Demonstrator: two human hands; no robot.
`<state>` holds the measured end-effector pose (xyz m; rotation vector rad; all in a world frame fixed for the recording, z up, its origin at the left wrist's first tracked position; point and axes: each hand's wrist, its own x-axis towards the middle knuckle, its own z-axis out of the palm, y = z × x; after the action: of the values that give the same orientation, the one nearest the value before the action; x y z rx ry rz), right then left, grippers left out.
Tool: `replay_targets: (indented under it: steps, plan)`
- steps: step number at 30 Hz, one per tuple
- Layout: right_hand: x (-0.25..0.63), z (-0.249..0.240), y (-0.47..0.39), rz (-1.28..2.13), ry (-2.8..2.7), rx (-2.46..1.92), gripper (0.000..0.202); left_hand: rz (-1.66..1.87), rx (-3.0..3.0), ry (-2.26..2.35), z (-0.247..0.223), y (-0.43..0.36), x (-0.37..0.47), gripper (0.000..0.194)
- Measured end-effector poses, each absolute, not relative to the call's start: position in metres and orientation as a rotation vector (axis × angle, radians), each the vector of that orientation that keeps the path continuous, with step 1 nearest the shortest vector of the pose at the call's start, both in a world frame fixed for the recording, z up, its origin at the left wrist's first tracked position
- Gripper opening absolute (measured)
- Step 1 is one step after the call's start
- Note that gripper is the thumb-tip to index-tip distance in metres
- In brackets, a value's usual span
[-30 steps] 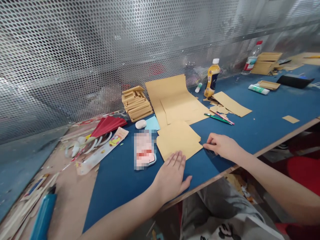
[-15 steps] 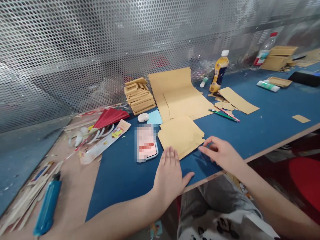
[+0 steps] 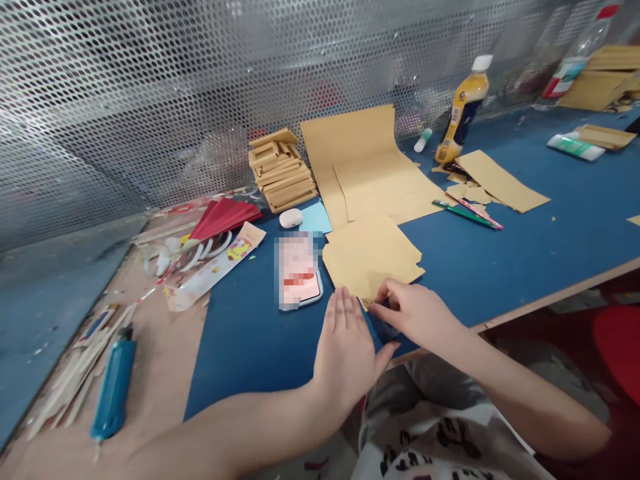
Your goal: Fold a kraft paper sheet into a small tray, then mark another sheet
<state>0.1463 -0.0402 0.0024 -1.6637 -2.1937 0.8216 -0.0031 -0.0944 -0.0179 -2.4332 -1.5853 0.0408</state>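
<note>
A sheet of brown kraft paper (image 3: 373,252) with notched corners lies on the blue table mat in front of me. My left hand (image 3: 345,340) is flat with its fingers stretched out, the tips at the sheet's near left corner. Close beside it, my right hand (image 3: 415,310) pinches the near edge of the paper between thumb and forefinger. Just left of the sheet is a phone (image 3: 303,288), its screen partly blurred. Behind the sheet, larger kraft paper (image 3: 387,190) leans up against the perforated metal panel.
A stack of folded kraft pieces (image 3: 285,177), a white earbud case (image 3: 291,218) and a yellow drink bottle (image 3: 463,110) stand toward the back. Pens (image 3: 467,215) and paper scraps lie right. At left are a blue glue gun or cutter-like tool (image 3: 114,387) and red paper (image 3: 227,219).
My right hand has moved left along the sheet's near edge, from its right corner to beside my left hand. The left hand stays flat. The camera view has shifted slightly.
</note>
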Motion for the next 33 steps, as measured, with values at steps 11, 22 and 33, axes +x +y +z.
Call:
replay_targets:
  steps: [11,22,33]
  plan:
    - [0.148,-0.005,-0.039,0.767,-2.237,-1.676,0.026,0.063,-2.52,-1.431,-0.022,-0.098,0.001,0.083]
    - [0.172,-0.002,-0.024,0.663,-2.272,-1.77,0.03,0.139,-2.519,-1.322,-0.018,-0.098,-0.001,0.092]
    - [0.25,-0.013,-0.002,0.569,-1.887,-1.944,0.035,-0.079,-2.562,-1.327,-0.013,-0.088,-0.006,0.073]
